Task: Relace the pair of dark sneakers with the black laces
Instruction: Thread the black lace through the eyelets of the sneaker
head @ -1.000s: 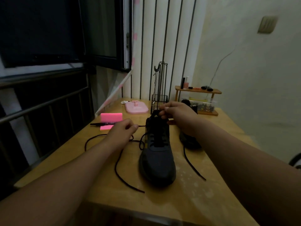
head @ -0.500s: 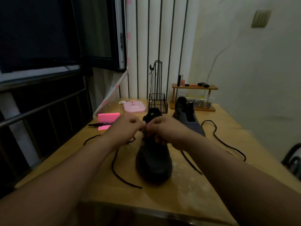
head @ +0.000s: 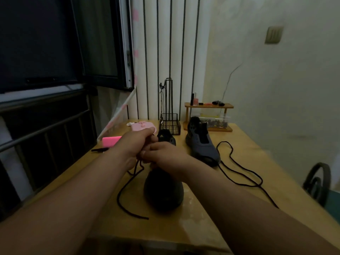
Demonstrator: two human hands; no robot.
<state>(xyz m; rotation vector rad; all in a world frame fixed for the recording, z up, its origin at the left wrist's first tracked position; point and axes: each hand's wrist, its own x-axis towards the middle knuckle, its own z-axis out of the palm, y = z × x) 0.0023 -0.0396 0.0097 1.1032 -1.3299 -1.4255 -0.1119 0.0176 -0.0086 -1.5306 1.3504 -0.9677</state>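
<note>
- I am watching the left hand [head: 136, 144] hovering over the back of the near sneaker [head: 163, 190], with its fingers curling tight round a black lace [head: 120, 192].
- That lace is dropping out from under the hand in two strands. It is running down the left side of the shoe, and its free end is lying on the table [head: 202, 229] just beside the toe.
- The right hand [head: 165, 155] is touching the left one and covering the shoe's throat. Its fingers are curling in and the thumb is pressing against the forefinger, but I cannot tell what it is pinching because the hand is hiding it.
- The near sneaker is standing upright in the middle of the table with its toe pointing toward me. The eyelets are sitting out of sight beneath the hands.
- The second sneaker [head: 201, 144] is standing further back and to the right, unlaced, with its tongue sticking up.
- The second lace [head: 239, 173] is lying loose in loops to the right of that shoe and is trailing toward the near right edge.
- A wire basket [head: 170, 123] and a wooden shelf [head: 208, 105] are sitting against the back wall.
- A pink case [head: 141, 126], a pink block [head: 110, 140] and a pen [head: 100, 149] are lying to the left.
</note>
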